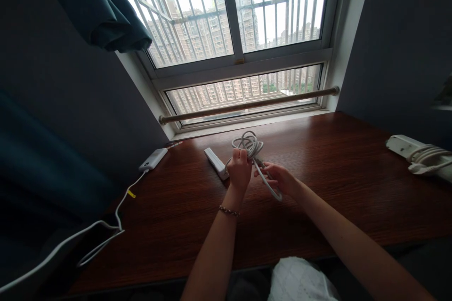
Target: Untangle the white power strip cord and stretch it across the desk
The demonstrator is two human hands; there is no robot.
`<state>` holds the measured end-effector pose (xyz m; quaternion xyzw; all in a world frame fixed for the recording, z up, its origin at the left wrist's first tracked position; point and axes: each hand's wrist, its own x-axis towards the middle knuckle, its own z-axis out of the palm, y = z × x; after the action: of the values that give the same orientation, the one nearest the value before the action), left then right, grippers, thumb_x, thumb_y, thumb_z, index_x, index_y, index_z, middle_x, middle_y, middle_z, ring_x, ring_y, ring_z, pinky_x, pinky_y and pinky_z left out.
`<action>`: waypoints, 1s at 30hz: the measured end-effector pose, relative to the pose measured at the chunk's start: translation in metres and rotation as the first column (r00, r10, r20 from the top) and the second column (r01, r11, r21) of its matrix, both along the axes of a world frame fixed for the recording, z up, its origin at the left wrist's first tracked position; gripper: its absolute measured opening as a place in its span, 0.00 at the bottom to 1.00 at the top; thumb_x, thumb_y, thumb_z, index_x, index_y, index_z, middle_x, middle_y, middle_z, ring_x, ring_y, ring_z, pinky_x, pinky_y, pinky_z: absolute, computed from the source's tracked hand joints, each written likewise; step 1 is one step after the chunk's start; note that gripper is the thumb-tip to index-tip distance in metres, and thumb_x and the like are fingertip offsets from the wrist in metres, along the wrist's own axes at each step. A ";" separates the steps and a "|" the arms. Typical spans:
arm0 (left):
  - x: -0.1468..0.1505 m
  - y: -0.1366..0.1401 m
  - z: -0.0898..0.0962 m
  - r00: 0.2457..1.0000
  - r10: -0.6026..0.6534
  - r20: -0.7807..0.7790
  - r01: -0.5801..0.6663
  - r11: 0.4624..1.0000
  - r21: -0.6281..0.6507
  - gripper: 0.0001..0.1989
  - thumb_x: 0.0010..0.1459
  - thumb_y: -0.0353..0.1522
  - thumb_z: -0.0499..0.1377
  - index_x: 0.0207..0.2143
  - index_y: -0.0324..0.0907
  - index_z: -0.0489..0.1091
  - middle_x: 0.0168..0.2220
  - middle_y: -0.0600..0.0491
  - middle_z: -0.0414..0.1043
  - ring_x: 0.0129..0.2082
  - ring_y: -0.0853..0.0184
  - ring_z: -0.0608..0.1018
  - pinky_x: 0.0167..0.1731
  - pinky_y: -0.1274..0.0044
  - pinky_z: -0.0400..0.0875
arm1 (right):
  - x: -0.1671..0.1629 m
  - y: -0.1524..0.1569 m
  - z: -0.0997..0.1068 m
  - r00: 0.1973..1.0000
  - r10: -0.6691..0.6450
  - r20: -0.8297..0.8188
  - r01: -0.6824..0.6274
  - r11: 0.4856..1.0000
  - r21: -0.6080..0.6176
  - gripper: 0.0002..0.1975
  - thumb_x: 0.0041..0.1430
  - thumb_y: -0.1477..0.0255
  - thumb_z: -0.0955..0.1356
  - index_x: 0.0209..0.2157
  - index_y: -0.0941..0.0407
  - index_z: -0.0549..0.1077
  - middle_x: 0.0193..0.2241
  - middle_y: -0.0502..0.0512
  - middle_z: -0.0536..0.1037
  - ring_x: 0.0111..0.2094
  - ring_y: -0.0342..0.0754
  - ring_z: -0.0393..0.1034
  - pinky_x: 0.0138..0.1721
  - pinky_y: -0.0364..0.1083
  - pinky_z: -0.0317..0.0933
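Left hand [239, 169] grips the coiled white cord [249, 143] near the tabletop's [318, 188] far edge, right hand [280, 179] pinching its loose tail; coiling looks mostly done, tail unwound.

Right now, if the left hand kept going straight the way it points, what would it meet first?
Probably the window sill: the left hand, gripping the coiled white cable, points up toward the window; depth is unclear.

Above the dark wooden table [318, 183], the left hand [239, 169] grips a coiled white cable [248, 144], while the right hand [280, 178] pinches its loose strand. A white power strip [216, 162] lies just left; another power strip [406, 146] sits far right.
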<state>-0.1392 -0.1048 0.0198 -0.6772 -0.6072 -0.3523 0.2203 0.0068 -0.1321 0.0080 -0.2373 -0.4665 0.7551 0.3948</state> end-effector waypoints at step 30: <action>-0.005 0.009 0.002 0.902 -0.186 0.389 0.187 0.982 0.036 0.24 0.51 0.28 0.57 0.52 0.39 0.58 0.32 0.52 0.67 0.28 0.67 0.72 0.30 0.77 0.66 | -0.002 -0.005 -0.001 0.424 -0.775 0.469 0.239 0.595 0.767 0.12 0.57 0.64 0.64 0.27 0.54 0.75 0.31 0.51 0.64 0.27 0.42 0.60 0.30 0.42 0.49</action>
<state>-0.1442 -0.0954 0.0219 -0.6485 -0.5717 -0.4990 0.0594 0.0050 -0.1376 0.0068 -0.5367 -0.6942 0.2164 0.4280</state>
